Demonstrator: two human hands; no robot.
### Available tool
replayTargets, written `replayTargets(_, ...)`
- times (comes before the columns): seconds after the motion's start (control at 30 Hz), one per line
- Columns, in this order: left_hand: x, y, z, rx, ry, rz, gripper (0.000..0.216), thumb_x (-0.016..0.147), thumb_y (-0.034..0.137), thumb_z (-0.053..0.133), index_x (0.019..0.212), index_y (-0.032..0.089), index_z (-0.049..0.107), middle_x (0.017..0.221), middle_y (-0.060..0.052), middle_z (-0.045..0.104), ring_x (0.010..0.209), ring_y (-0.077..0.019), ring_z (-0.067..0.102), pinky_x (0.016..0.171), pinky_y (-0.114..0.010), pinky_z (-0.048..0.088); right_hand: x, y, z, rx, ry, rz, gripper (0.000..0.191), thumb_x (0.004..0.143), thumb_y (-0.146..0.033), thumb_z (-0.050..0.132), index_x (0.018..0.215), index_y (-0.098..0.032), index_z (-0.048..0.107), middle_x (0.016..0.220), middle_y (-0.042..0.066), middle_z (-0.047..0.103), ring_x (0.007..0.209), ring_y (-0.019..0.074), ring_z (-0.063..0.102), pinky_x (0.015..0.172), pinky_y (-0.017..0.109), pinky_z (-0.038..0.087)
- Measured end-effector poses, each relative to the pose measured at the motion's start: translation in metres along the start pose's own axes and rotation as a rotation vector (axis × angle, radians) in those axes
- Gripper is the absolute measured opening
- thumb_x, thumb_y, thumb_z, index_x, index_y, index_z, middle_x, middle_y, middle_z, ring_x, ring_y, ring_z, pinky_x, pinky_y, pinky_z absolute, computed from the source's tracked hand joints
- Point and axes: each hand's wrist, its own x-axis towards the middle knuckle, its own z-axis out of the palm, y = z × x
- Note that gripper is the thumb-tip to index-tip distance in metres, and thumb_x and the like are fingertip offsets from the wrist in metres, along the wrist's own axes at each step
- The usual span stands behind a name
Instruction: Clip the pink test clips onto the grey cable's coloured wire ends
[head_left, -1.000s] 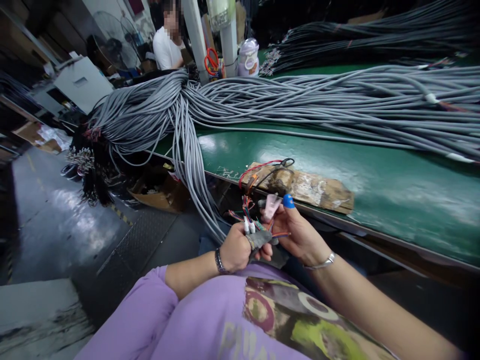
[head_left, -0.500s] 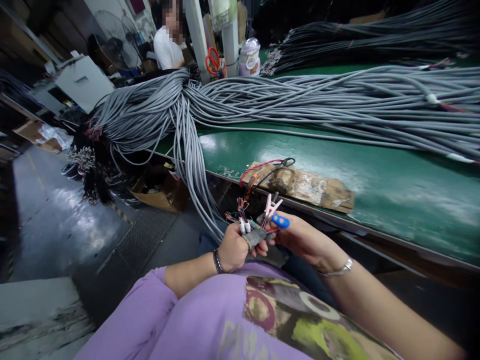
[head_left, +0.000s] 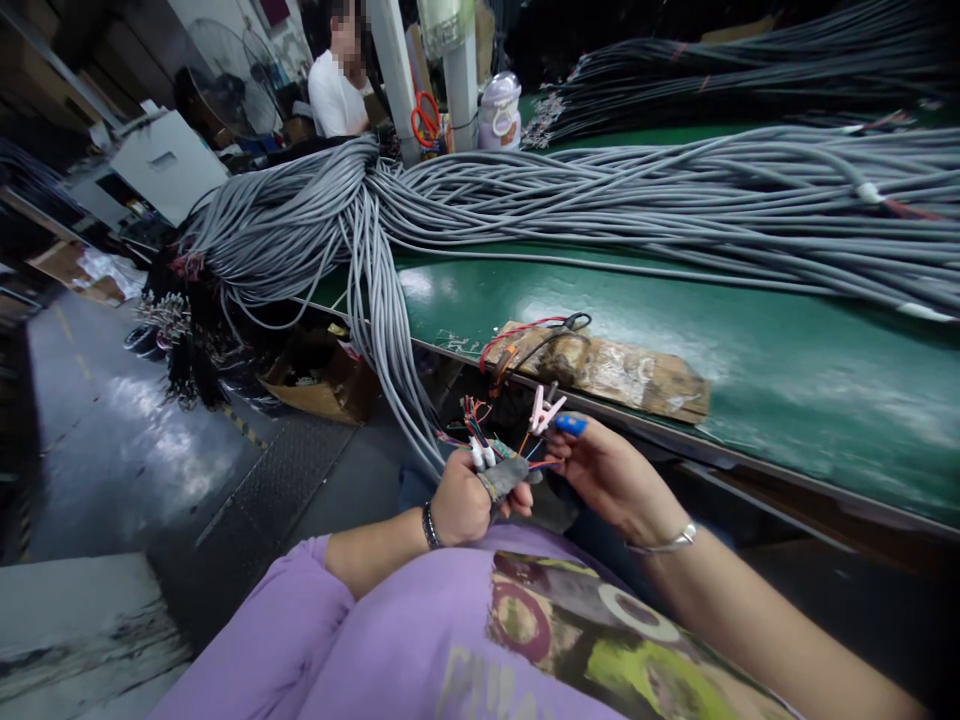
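Note:
My left hand (head_left: pixel 463 502) is closed around the ends of several grey cables (head_left: pixel 409 400), its thumb in a dark grey cover (head_left: pixel 504 480). White sleeves (head_left: pixel 482 456) and stripped coloured wires (head_left: pixel 472 418) stick up above the fist. My right hand (head_left: pixel 611 475), with a blue cover (head_left: pixel 571 425) on one digit, pinches thin coloured wires (head_left: pixel 541 464) that stretch across from the left hand. Just beside its fingertips is a pink clip (head_left: pixel 545 410), shaped like a clothes peg; whether the fingers touch it I cannot tell.
A thick bundle of grey cables (head_left: pixel 600 200) lies along the green table (head_left: pixel 750 330). Near the table edge is a taped board (head_left: pixel 630 378) with red and black leads. Below left stands a cardboard box (head_left: pixel 322 385). A person (head_left: pixel 334 95) in white is at the back.
My right hand has moved slightly right, away from the left, drawing the thin wires out between them. The left hand and its cables have shifted slightly left.

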Motion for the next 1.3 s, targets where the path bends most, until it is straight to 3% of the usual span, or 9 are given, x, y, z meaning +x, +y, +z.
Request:
replayTargets(0.17,0.006,0.008,0.007,-0.087,0.01,-0.062,0.046,0.058,0.054,0.08,0.062,0.013,0.059,0.049,-0.001,0.059,0.039,-0.0103,0.054,0.036,-0.019,0.031,0.007,-0.005,0.006,0.01,-0.185,0.051,0.039,0.078,-0.06,0.066,0.08,-0.02,0.067,0.073,0.005,0.069,0.061,0.0181,0.063,0.06,0.032,0.053)
replayTargets(0.37,0.014,0.012,0.014,-0.126,0.009,-0.085,0.049,0.055,0.055,0.081,0.067,0.013,0.06,0.049,0.0,0.059,0.039,-0.0104,0.053,0.035,-0.019,0.03,0.009,-0.003,0.016,0.052,-0.434,0.104,0.049,0.081,-0.069,0.056,0.079,-0.022,0.067,0.054,0.001,0.064,0.04,0.0214,0.059,0.053,0.042,0.054)
replayTargets(0.5,0.014,0.012,0.016,-0.107,-0.007,-0.084,0.048,0.056,0.055,0.081,0.065,0.013,0.059,0.047,0.0,0.056,0.039,-0.0102,0.054,0.035,-0.019,0.029,0.016,0.001,0.013,0.11,-0.325,0.073,0.049,0.073,-0.07,0.066,0.079,-0.021,0.069,0.059,0.002,0.067,0.046,0.0201,0.06,0.052,0.038,0.055)
replayTargets(0.63,0.015,0.011,0.016,-0.113,-0.005,-0.081,0.046,0.057,0.053,0.081,0.063,0.013,0.058,0.047,0.0,0.057,0.039,-0.0104,0.054,0.034,-0.018,0.029,0.024,0.003,0.01,0.134,-0.194,0.039,0.049,0.065,-0.066,0.076,0.079,-0.019,0.072,0.067,0.004,0.07,0.056,0.0185,0.064,0.061,0.034,0.056)
replayTargets(0.9,0.018,0.002,0.013,-0.086,0.0,-0.111,0.043,0.059,0.05,0.08,0.067,0.011,0.062,0.049,-0.002,0.06,0.038,-0.0104,0.055,0.033,-0.018,0.029,0.031,0.01,0.009,0.149,-0.144,-0.032,0.041,0.069,-0.06,0.076,0.079,-0.022,0.069,0.071,0.002,0.071,0.062,0.0172,0.066,0.065,0.031,0.056)
replayTargets(1.13,0.012,0.001,0.009,-0.084,-0.017,-0.089,0.044,0.06,0.051,0.08,0.064,0.011,0.063,0.049,-0.002,0.06,0.037,-0.0101,0.054,0.033,-0.017,0.029,0.022,0.004,0.009,0.177,-0.223,0.038,0.055,0.069,-0.075,0.064,0.08,-0.021,0.069,0.08,0.004,0.072,0.062,0.0167,0.064,0.06,0.031,0.054)
replayTargets(1.3,0.004,0.001,0.007,-0.063,-0.004,-0.067,0.048,0.059,0.056,0.08,0.058,0.012,0.062,0.048,-0.003,0.06,0.038,-0.0105,0.055,0.034,-0.018,0.031,0.017,-0.004,0.008,0.151,-0.196,0.037,0.038,0.071,-0.058,0.076,0.079,-0.021,0.07,0.081,0.003,0.073,0.062,0.0138,0.062,0.06,0.027,0.052)
